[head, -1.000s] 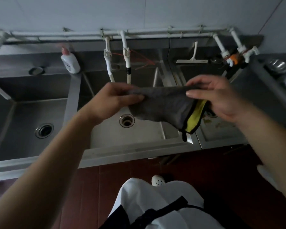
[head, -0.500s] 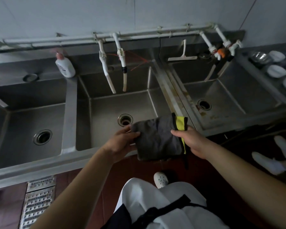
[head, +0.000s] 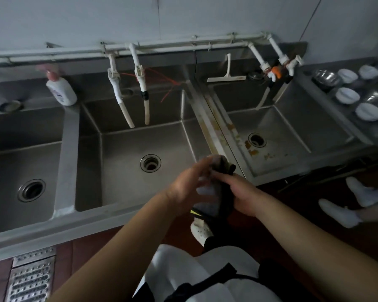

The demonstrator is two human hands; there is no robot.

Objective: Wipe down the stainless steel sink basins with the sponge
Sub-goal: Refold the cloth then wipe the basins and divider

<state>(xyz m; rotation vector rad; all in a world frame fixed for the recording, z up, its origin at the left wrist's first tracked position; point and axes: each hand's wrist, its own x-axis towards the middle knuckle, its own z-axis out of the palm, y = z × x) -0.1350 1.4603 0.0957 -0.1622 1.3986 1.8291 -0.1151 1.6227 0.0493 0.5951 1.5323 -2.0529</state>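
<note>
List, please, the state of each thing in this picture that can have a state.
Grey cloth with yellow edge: bunched, held in both hands.
Left hand: holds cloth.
Right hand: grips cloth.
Right steel sink basin: soiled with orange-brown residue.
Middle steel sink basin: dry, no residue visible.
White squeegee: leaning upright behind the right basin.

Legible text: none. White pump bottle (head: pixel 61 89) on the sink ledge bears a bluish label, print too blurred to read.

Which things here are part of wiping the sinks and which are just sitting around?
Job: cloth, left hand, right hand, three basins.
Lying about: bottle, squeegee, bowls, floor grate.
</note>
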